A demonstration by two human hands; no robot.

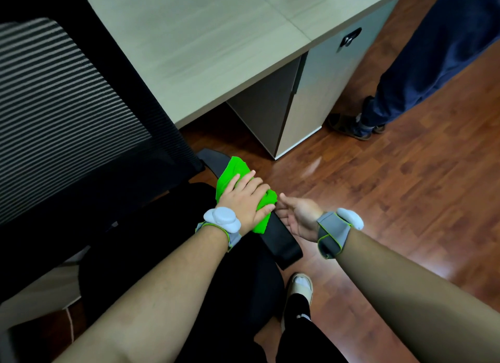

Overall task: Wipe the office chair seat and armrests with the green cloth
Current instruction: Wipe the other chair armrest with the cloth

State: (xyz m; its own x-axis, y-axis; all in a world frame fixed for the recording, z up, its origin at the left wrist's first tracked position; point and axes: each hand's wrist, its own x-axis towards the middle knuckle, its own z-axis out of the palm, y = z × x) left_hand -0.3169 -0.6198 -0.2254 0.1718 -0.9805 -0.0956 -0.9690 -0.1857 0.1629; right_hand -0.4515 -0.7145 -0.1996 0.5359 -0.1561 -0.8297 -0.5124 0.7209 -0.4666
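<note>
The black office chair has a mesh backrest (62,97) at the left and a dark seat (167,243) below it. Its right armrest (281,241) runs diagonally in the middle of the view. The green cloth (232,173) lies bunched on the armrest's far half. My left hand (246,197) presses flat on the cloth, fingers spread over it. My right hand (297,214) is beside the armrest's right edge, fingers apart and touching its side, holding nothing.
A light wooden desk (205,43) with a cabinet (319,92) stands just beyond the chair. Another person's legs (422,73) and sandalled feet stand at the right on the wooden floor (405,200). My own foot (300,287) is under the armrest.
</note>
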